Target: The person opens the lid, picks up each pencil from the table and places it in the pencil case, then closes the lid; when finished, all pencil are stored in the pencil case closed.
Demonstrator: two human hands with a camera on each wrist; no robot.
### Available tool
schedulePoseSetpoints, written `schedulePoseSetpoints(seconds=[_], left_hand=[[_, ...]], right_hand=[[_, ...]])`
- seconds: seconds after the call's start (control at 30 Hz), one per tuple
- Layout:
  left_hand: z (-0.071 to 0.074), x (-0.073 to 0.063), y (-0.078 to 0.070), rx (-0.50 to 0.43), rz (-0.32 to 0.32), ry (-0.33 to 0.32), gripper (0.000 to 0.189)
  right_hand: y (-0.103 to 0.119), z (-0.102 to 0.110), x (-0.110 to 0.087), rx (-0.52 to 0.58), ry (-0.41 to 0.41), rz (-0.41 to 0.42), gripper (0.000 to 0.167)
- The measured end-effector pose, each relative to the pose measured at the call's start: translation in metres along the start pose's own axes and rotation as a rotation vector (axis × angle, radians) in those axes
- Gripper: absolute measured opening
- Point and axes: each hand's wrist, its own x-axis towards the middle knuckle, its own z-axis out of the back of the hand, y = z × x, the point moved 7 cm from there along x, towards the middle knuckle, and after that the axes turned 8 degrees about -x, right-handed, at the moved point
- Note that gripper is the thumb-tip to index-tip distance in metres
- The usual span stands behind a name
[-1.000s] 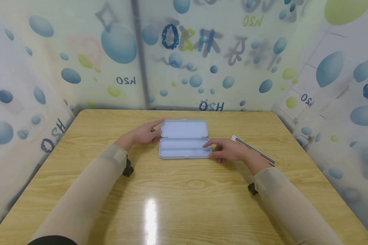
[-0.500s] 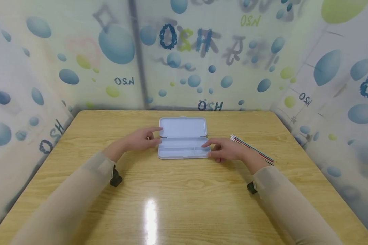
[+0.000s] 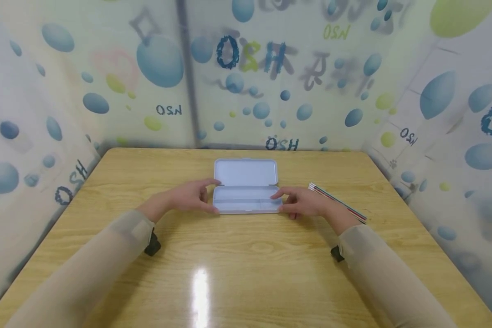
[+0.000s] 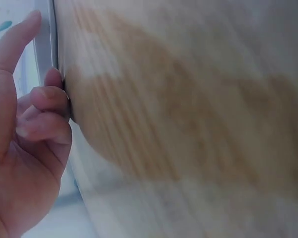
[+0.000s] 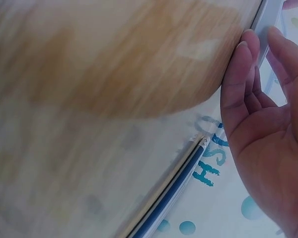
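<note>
Pale walls (image 3: pixel 332 130) printed with blue and green ovals (image 3: pixel 160 62) and reversed lettering (image 3: pixel 251 55) enclose the back and both sides of a wood-grain table (image 3: pixel 270 273). A bright reflection (image 3: pixel 201 296) gleams on its near part.

The fingers (image 3: pixel 284 190) of the right hand (image 3: pixel 305 202) hide part of the pale box (image 3: pixel 238 193).

Pale blue case (image 3: pixel 246 172) — tan, wood-grained table (image 3: pixel 262 269) — beige sleeves (image 3: pixel 92 262).

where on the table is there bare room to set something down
Widest: the table between both sleeves, in front of the open case. Also back right, between lid, pencils and rear edge. Crowded: the case's two ends, at the left hand and right hand.
</note>
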Motion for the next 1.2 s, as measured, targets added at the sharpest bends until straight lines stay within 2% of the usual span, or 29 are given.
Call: schedulePoseSetpoints(seconds=[0.4,0.6,0.73,0.83,1.07,1.2], left_hand=[[-0.004,0.002,0.002,-0.132,0.040,0.018,0.094],[-0.004,0.001,0.005,-0.157,0.057,0.018,0.094],[-0.005,-0.002,0.008,-0.163,0.064,0.018,0.095],[-0.005,-0.003,0.010,-0.164,0.065,0.015,0.095],[-0.005,-0.003,0.010,-0.180,0.070,0.013,0.095],[-0.005,-0.002,0.009,-0.192,0.075,0.017,0.094]], right_hand=[[-0.002,0.003,-0.003,-0.001,0.000,0.007,0.041],[0.000,0.003,-0.008,-0.004,-0.023,0.042,0.048],[-0.002,0.009,-0.019,-0.027,-0.077,0.054,0.052],[-0.011,0.018,-0.032,-0.018,-0.139,0.035,0.047],[-0.040,0.051,-0.069,-0.003,-0.323,-0.010,0.038],[-0.059,0.064,-0.087,-0.042,-0.359,-0.037,0.035]])
